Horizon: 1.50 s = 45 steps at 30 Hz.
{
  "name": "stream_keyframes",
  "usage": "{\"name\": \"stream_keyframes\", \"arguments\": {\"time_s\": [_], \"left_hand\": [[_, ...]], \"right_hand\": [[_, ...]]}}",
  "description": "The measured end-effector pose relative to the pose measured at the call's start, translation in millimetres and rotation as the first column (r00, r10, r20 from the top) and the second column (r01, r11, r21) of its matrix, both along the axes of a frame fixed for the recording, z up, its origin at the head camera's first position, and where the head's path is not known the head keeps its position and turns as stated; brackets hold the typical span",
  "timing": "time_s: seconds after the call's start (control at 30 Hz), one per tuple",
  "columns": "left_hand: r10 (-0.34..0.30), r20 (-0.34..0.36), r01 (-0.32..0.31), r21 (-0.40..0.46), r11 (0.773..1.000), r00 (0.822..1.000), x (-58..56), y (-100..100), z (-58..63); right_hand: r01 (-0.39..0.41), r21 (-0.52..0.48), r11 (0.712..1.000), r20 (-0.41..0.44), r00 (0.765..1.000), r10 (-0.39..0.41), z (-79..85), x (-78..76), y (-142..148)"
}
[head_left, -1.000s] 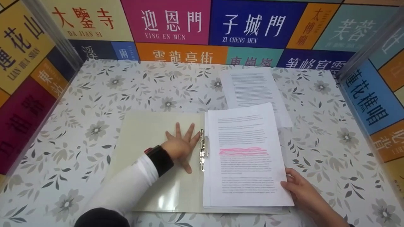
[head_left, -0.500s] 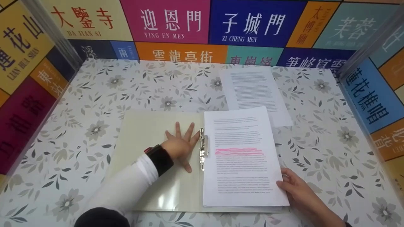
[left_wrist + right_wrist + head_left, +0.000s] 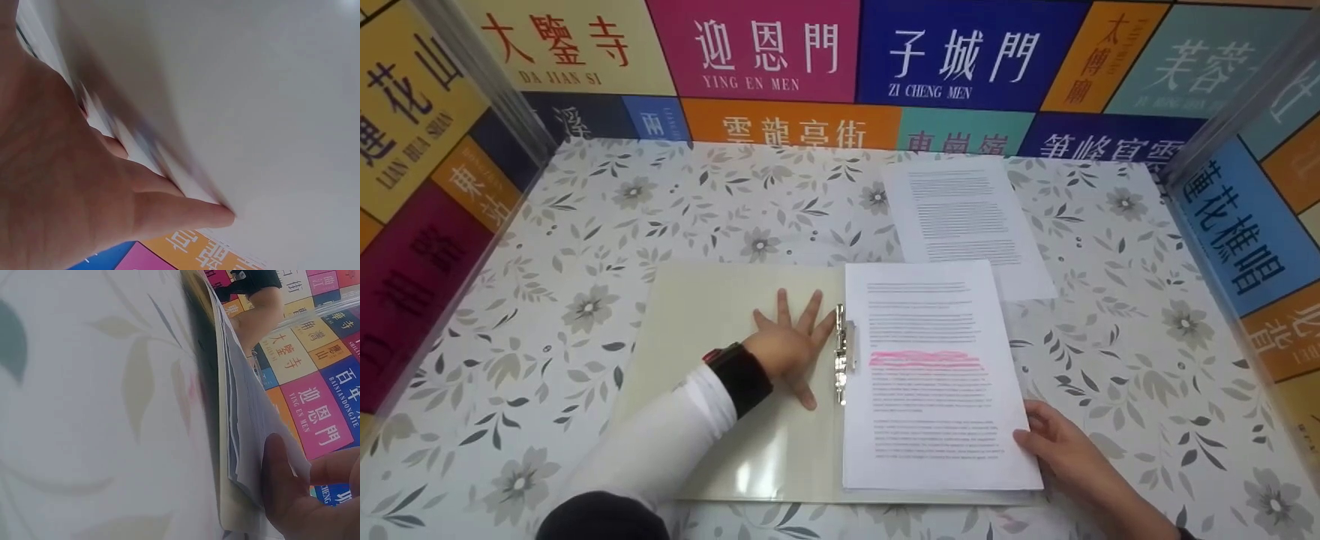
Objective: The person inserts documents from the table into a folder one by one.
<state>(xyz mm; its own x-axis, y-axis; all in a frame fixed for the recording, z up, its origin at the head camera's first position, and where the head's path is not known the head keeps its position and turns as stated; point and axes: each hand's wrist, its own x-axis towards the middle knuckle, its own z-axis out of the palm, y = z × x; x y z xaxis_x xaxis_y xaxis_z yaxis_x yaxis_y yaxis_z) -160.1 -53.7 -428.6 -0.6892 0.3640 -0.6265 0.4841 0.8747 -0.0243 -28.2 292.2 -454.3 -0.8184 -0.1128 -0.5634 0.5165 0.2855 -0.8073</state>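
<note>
An open cream folder [image 3: 697, 300] lies flat, with a metal lever clip [image 3: 841, 360] along its spine. My left hand [image 3: 791, 351] presses on the bare inner cover, fingers spread, their tips close to the clip. On the folder's right half rests a stack of printed sheets [image 3: 934, 442]; the top one bears a pink highlighter streak [image 3: 926, 359]. At the stack's lower right edge, my right hand [image 3: 1057, 441] pinches the sheets. In the right wrist view the thumb and fingers of the right hand [image 3: 306, 495] hold the paper edge just above the folder cover [image 3: 239, 512].
Loose printed paper [image 3: 960, 214] lies behind the stack, which partly overlaps it. A floral cloth [image 3: 592, 307] covers the table. Panels with colourful lettering [image 3: 769, 52] stand along the back and both sides.
My right hand has moved slightly left with the stack toward the clip, and the stack's top edge has lowered and squared up. The left hand stays in place.
</note>
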Motion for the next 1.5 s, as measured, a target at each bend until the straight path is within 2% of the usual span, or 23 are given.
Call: {"name": "stream_keyframes", "arguments": {"time_s": [0.2, 0.4, 0.57, 0.7, 0.93, 1.03, 1.2, 1.33, 1.5], "left_hand": [[0.007, 0.015, -0.007, -0.002, 1.0, 1.0, -0.2, 1, 0.4], [0.005, 0.005, -0.005, -0.018, 1.0, 1.0, -1.8, 1, -0.1], [0.007, 0.006, -0.007, -0.024, 1.0, 1.0, -2.1, 2, 0.6], [0.007, 0.008, -0.007, -0.029, 1.0, 1.0, -3.3, 2, -0.5], [0.012, 0.008, -0.011, -0.009, 1.0, 1.0, -1.8, 0, -0.8], [0.013, 0.011, -0.013, -0.002, 1.0, 1.0, -1.8, 0, -1.9], [0.012, 0.024, -0.012, -0.02, 1.0, 1.0, -2.9, 1, -3.6], [0.018, 0.03, -0.017, -0.034, 0.999, 0.999, -3.5, 2, -3.4], [0.028, 0.032, -0.027, -0.037, 0.999, 0.999, -3.5, 3, -4.0]], "right_hand": [[-0.028, 0.179, 0.983, 0.002, 1.0, 0.028, 2.9, -0.6, -4], [-0.047, 0.241, 0.969, -0.073, 0.995, 0.067, 3.1, 1.1, -6], [-0.091, 0.32, 0.943, -0.087, 0.988, 0.125, 5.1, 2.7, -6], [-0.126, 0.348, 0.929, -0.078, 0.984, 0.162, 7.5, 2.2, -5], [-0.16, 0.31, 0.937, -0.091, 0.976, 0.197, 11.1, 2.4, 0], [-0.177, 0.328, 0.928, -0.094, 0.971, 0.219, 11.2, 1.8, 3], [-0.202, 0.325, 0.924, -0.138, 0.956, 0.257, 10.0, 1.4, 8], [-0.226, 0.341, 0.913, -0.192, 0.934, 0.302, 8.7, 2.1, 10], [-0.228, 0.365, 0.903, -0.19, 0.931, 0.312, 10.3, 0.4, 11]]}}
